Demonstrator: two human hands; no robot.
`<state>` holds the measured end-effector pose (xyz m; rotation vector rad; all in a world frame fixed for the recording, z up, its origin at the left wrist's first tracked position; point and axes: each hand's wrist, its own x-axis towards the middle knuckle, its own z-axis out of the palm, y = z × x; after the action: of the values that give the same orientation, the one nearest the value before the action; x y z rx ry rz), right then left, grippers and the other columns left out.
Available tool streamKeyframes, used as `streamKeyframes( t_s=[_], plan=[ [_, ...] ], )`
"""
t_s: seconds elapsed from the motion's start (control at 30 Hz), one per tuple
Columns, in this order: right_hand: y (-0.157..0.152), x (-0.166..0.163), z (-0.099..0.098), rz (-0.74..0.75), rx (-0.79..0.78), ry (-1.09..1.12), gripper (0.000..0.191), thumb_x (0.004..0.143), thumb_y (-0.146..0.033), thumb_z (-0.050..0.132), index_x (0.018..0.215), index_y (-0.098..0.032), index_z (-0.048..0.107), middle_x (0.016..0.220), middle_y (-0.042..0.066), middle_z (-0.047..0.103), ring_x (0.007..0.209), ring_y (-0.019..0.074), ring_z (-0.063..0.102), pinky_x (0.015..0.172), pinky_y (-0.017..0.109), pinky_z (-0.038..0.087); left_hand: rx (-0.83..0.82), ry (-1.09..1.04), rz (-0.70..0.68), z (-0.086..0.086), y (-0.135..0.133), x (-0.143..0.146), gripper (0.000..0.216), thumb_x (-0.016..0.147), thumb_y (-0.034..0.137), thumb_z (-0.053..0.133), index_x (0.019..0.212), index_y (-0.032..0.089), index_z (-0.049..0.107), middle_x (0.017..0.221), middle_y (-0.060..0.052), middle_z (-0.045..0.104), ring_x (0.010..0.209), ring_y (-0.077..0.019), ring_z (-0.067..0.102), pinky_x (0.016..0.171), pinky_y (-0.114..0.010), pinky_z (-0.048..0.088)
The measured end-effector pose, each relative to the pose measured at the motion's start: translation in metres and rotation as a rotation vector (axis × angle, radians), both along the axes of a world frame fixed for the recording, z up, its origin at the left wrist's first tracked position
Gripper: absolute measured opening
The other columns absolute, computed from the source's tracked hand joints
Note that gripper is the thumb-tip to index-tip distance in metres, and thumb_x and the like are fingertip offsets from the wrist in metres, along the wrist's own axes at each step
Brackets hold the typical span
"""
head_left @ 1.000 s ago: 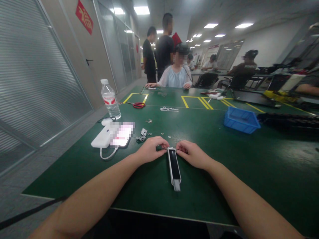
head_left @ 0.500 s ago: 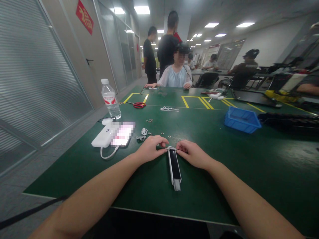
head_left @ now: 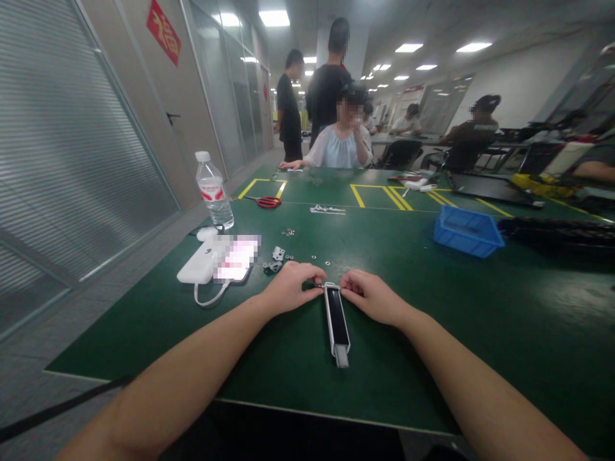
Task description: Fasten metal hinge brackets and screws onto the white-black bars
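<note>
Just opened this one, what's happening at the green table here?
A person's left hand and right hand pinch the far end of a narrow black bar lying flat on the green table; any small piece between the fingertips is too small to tell. Loose washers and metal brackets lie just beyond the left hand. Another person sits across the table.

Long green tables (head_left: 432,288) with yellow tape lines (head_left: 379,195), ribbed glass wall (head_left: 72,160) down one side, grey floor (head_left: 29,358), panel lights (head_left: 273,18) overhead, folks (head_left: 341,144) sitting further back.
</note>
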<state>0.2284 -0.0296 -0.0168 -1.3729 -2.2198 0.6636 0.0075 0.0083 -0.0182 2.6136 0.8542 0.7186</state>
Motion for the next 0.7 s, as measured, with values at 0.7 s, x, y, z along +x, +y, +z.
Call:
streamKeyframes(
  t_s=[0.7],
  plan=[
    [0.0, 0.0, 0.001, 0.011, 0.011, 0.011, 0.005, 0.084, -0.019, 0.052, 0.083, -0.017, 0.057, 0.072, 0.0, 0.05, 0.064, 0.0122, 0.046, 0.059, 0.025, 0.039, 0.082, 0.174, 0.004, 0.011, -0.003, -0.006, 0.023, 0.084, 0.036, 0.058, 0.101, 0.021, 0.061, 0.104, -0.004, 0.064, 0.102, -0.0208, 0.056, 0.088, -0.036, 0.032]
  ],
)
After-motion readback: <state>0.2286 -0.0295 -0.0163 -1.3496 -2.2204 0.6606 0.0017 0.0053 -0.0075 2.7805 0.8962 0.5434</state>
